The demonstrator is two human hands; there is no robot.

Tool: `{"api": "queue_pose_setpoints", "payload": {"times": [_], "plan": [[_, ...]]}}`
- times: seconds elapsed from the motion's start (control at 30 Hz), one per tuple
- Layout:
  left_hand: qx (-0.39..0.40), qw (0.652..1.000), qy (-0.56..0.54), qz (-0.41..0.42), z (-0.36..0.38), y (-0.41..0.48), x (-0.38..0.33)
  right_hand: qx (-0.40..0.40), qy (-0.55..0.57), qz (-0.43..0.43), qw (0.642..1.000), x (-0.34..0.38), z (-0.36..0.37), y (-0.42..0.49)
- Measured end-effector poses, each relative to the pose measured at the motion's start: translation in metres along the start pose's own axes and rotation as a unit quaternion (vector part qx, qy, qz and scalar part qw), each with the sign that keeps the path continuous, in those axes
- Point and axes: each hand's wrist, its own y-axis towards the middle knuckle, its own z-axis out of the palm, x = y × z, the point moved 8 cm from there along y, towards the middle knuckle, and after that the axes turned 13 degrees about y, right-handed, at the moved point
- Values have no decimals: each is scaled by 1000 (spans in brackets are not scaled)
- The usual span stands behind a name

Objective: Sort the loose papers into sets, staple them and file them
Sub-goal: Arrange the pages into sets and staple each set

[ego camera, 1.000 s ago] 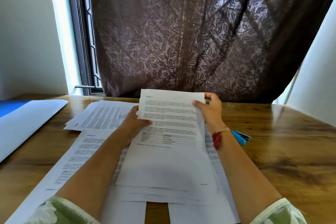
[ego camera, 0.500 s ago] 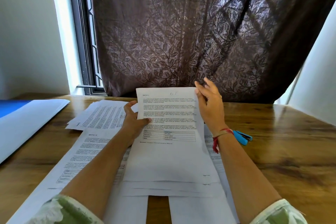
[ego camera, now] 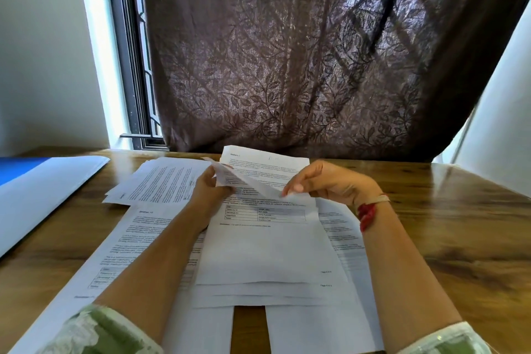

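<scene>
A stack of printed sheets (ego camera: 267,256) lies in front of me on the wooden table (ego camera: 459,233). The top sheet's far edge (ego camera: 244,178) is lifted and curled back toward me. My left hand (ego camera: 211,192) grips the lifted edge at its left side. My right hand (ego camera: 324,181) pinches the same edge between thumb and fingers at its right. Under the curl shows another printed page with a table on it. More loose pages lie to the left (ego camera: 135,238) and at the back left (ego camera: 163,181). The stapler is hidden behind my right wrist.
A white and blue folder (ego camera: 43,190) lies at the table's left edge. A dark leaf-patterned curtain (ego camera: 287,66) hangs behind the table, with a window frame (ego camera: 129,66) to its left. Bare wood shows at the right.
My right hand came down from the sheet's top right corner and now pinches the far edge. The top sheet's far edge has been peeled up and folded toward me.
</scene>
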Motion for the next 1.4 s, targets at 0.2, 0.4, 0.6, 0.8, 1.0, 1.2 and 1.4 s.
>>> {"api": "queue_pose_setpoints", "payload": {"times": [0.2,0.4,0.6,0.8,1.0,1.2,1.4], "plan": [[-16,998,25,-54,0,-2,-5,-273,100,-118,949,5,-48,-5],[-25,988,-30,-149,3,-2,4,-470,27,-88,878,-18,-88,-19],[-33,991,30,-126,3,-3,0,-517,-16,-158,841,-6,-86,-25],[-5,998,54,-45,5,-6,-12,-503,27,-62,861,-34,-86,-19],[30,999,19,-38,6,-7,-6,-531,-89,-150,829,-2,-83,-26],[30,999,2,-34,8,-8,-6,-530,-134,-223,807,6,-78,-32],[34,999,0,-23,9,-7,-7,-499,-25,-249,830,10,-76,-33]]}}
